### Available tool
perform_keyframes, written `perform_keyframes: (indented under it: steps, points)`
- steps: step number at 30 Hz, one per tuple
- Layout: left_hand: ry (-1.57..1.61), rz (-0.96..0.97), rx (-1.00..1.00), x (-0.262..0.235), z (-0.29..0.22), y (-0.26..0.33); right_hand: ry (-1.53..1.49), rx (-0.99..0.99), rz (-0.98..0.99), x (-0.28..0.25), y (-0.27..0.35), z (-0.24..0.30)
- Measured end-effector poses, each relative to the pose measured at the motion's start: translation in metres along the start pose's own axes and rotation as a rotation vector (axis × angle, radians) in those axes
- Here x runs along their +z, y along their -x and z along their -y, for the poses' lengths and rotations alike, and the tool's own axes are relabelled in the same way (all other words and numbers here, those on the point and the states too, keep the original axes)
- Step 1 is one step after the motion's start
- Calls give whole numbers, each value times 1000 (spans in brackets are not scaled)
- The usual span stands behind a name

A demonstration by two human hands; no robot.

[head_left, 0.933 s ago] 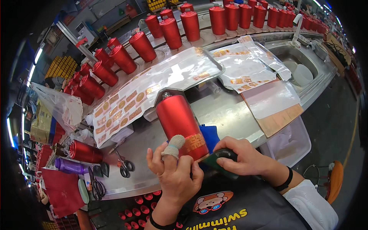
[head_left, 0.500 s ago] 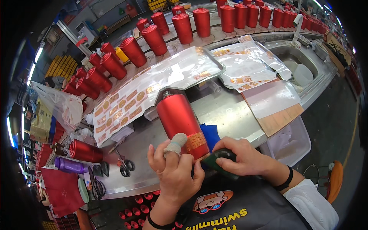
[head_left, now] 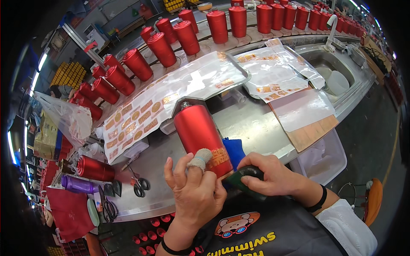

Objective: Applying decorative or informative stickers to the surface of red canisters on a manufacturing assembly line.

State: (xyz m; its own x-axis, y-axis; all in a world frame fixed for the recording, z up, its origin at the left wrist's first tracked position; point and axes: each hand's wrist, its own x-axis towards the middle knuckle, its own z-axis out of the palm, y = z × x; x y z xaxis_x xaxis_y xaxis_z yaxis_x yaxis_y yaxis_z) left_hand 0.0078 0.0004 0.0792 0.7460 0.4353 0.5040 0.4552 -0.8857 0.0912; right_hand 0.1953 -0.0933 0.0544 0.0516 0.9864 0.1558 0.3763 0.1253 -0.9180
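Note:
A glossy red bottle (head_left: 195, 128) lies tilted in front of me, its neck pointing away and a gold-patterned band (head_left: 219, 157) around its lower part. My left hand (head_left: 195, 194) grips the bottle's lower end. One fingertip in a beige wrap (head_left: 200, 158) touches the band, while two other fingers stretch upward. My right hand (head_left: 271, 175) is closed on a smooth dark green flat tool (head_left: 251, 176), held by the bottle's base. Whether the tool's edge touches the bottle is hidden. A blue cloth (head_left: 235, 150) lies just right of the bottle.
Sheets of gold stickers (head_left: 141, 115) cover the middle of the metal table. Several red bottles (head_left: 161, 49) stand on a curved line behind. Scissors (head_left: 140, 185) and a purple bottle (head_left: 77, 184) lie left. A sink (head_left: 320, 59), a wooden board (head_left: 309, 132) and a white bin (head_left: 326, 158) are right.
The standing bottles on the line behind have shifted to the right. My left hand's wrapped finger has slid slightly right along the band. My right hand and the green tool stay nearly still.

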Motion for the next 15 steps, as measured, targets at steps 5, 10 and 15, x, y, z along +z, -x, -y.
perform_keyframes:
  steps: [5,10,15]
  points:
    - [77,-40,-65,3,4,5,18,-13,-5,2,0,-1]
    - [142,-57,-119,5,7,12,6,-10,-17,5,-1,0]
    - [209,-101,-162,11,11,19,9,-20,11,6,2,-1]
